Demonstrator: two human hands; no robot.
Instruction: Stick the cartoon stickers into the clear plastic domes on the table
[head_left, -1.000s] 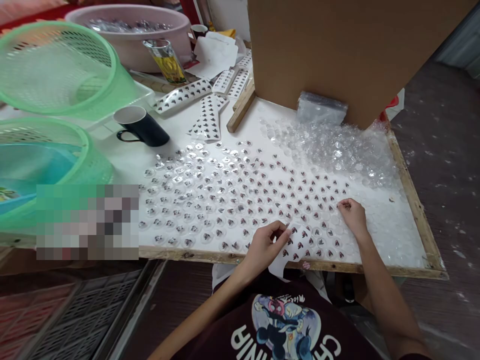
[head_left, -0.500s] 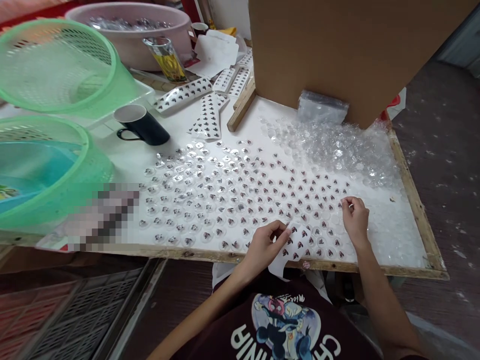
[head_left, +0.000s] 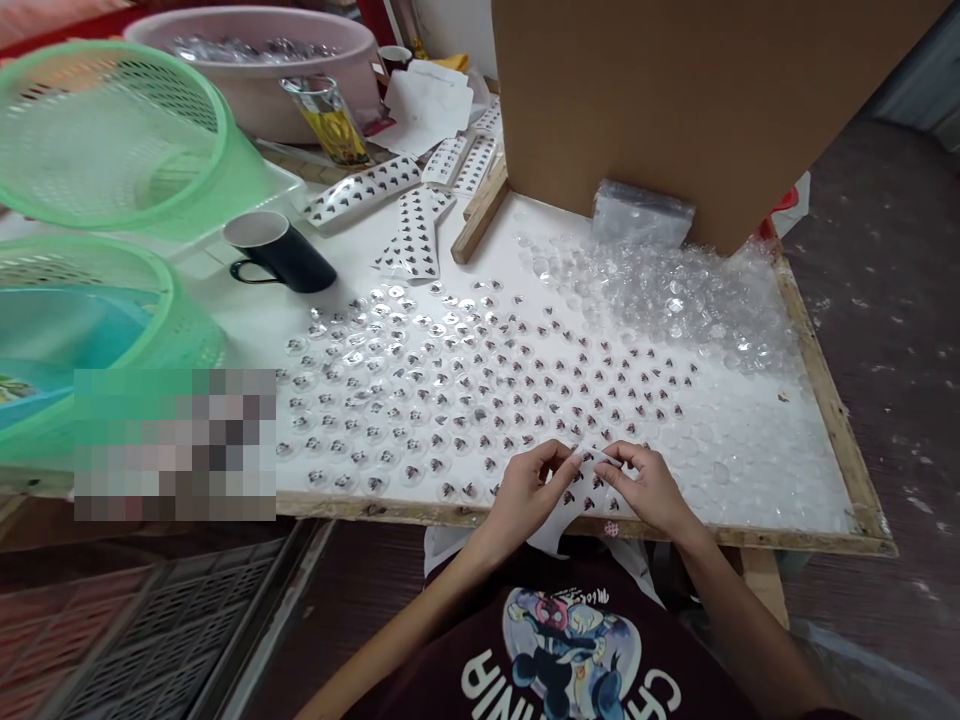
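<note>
My left hand (head_left: 532,488) pinches a white sticker sheet (head_left: 581,497) printed with small dark-and-red figures. Close beside it, my right hand (head_left: 646,485) has its thumb and fingers closed at the sheet's upper right edge, where the paper curls up. Whether a single sticker is between those fingers I cannot make out. Around the hands, many clear round discs (head_left: 437,467) bearing the same kind of sticker lie spread over the white tabletop. Plain clear discs (head_left: 720,472) lie to the right of my right hand.
A heap of clear discs (head_left: 675,290) lies before a cardboard box (head_left: 660,100). To the left are a dark mug (head_left: 289,255), green baskets (head_left: 214,190) and a pink tub (head_left: 262,90). More sticker sheets (head_left: 416,235) lie near a wooden bar (head_left: 480,222). Wooden strips (head_left: 836,415) edge the table.
My right hand has moved left from the discs at the right to the sticker sheet. The sheet's upper right edge now curls at its fingers. My left hand has stayed in place, holding it.
</note>
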